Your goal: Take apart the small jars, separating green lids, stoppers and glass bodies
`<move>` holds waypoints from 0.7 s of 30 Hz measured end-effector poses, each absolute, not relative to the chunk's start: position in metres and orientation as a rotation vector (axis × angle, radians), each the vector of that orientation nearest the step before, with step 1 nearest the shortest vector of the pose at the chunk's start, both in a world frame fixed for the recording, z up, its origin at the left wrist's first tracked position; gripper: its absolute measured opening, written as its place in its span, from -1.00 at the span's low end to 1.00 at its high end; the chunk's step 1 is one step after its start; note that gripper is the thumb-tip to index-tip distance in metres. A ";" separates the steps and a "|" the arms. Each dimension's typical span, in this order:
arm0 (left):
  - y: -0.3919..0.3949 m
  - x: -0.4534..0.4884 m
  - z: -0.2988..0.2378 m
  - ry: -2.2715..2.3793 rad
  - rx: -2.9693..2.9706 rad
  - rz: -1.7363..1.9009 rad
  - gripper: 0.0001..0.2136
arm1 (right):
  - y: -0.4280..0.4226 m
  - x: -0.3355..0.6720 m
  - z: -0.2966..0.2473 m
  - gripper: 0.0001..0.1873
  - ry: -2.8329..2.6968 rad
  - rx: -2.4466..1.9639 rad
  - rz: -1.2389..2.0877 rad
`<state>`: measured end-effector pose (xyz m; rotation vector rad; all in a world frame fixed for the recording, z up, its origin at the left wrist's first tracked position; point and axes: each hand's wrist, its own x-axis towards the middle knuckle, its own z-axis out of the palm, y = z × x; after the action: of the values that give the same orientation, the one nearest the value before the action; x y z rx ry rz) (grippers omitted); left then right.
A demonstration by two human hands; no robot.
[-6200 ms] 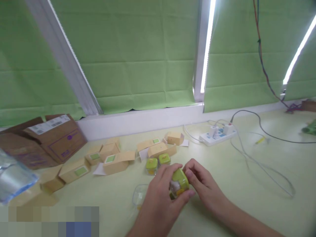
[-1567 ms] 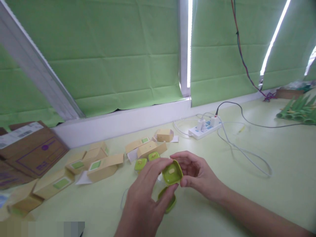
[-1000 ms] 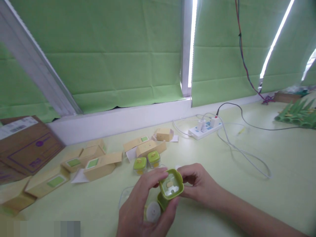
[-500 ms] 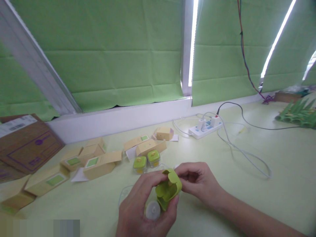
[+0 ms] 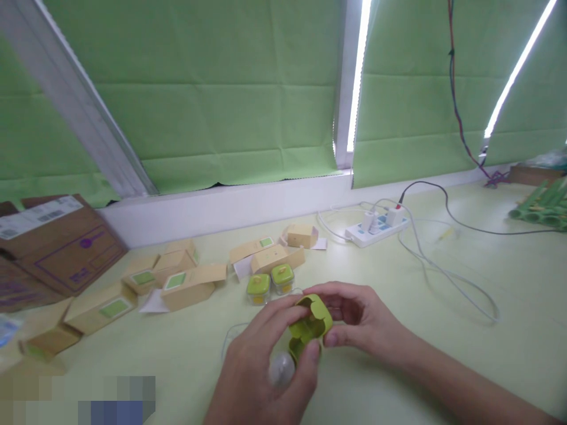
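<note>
Both of my hands meet over a small green plastic container piece [image 5: 310,327] low in the middle of the view. My left hand [image 5: 266,366] wraps it from below with thumb and fingers and also cups a small pale round part [image 5: 280,370]. My right hand [image 5: 358,321] pinches the green piece's right edge. Just behind my hands stand two small clear jars with green lids [image 5: 270,284]. A clear plastic piece [image 5: 233,342] lies on the table left of my left hand.
Several tan cardboard boxes [image 5: 190,283] with green labels lie scattered at left and centre. A brown shipping carton [image 5: 57,242] sits far left. A white power strip [image 5: 376,224] with trailing cables [image 5: 447,277] lies at right. Green tubes [image 5: 540,206] sit at the far right edge.
The green piece was turned over in my hands, its clear inside first facing me, then tipped away. The pale round part came into view in my left hand.
</note>
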<state>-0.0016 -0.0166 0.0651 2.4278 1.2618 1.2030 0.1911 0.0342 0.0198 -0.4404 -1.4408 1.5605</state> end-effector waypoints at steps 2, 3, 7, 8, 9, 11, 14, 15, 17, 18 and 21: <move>-0.016 -0.003 0.067 1.260 2.394 1.208 -0.78 | 0.034 0.192 0.020 -0.43 -1.456 -0.439 1.555; -0.015 -0.004 0.066 1.262 2.382 1.203 -0.79 | 0.033 0.192 0.020 -0.43 -1.464 -0.438 1.553; -0.015 -0.007 0.056 1.276 2.401 1.185 -0.78 | 0.029 0.191 0.020 -0.40 -1.510 -0.443 1.516; -0.016 -0.007 0.053 1.287 2.418 1.189 -0.77 | 0.028 0.191 0.020 -0.40 -1.527 -0.446 1.501; -0.017 -0.007 0.052 1.299 2.440 1.199 -0.77 | 0.028 0.191 0.020 -0.40 -1.546 -0.452 1.484; -0.020 -0.007 0.050 1.336 2.496 1.212 -0.79 | 0.027 0.192 0.020 -0.41 -1.590 -0.466 1.445; -0.023 -0.005 0.052 1.350 2.603 1.196 -0.78 | 0.028 0.194 0.020 -0.39 -1.663 -0.479 1.385; -0.023 -0.005 0.054 1.333 2.634 1.195 -0.78 | 0.028 0.195 0.020 -0.39 -1.680 -0.480 1.375; -0.024 -0.005 0.056 1.291 2.675 1.180 -0.76 | 0.029 0.197 0.020 -0.38 -1.694 -0.475 1.372; -0.024 -0.004 0.057 1.278 2.678 1.181 -0.76 | 0.029 0.197 0.020 -0.38 -1.694 -0.470 1.376; -0.025 -0.003 0.057 1.274 2.644 1.226 -0.75 | 0.029 0.198 0.019 -0.39 -1.683 -0.455 1.382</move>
<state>-0.0033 -0.0248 0.0571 2.6437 1.2736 1.2260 0.1980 0.0291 0.0188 -0.4553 -1.6828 1.3816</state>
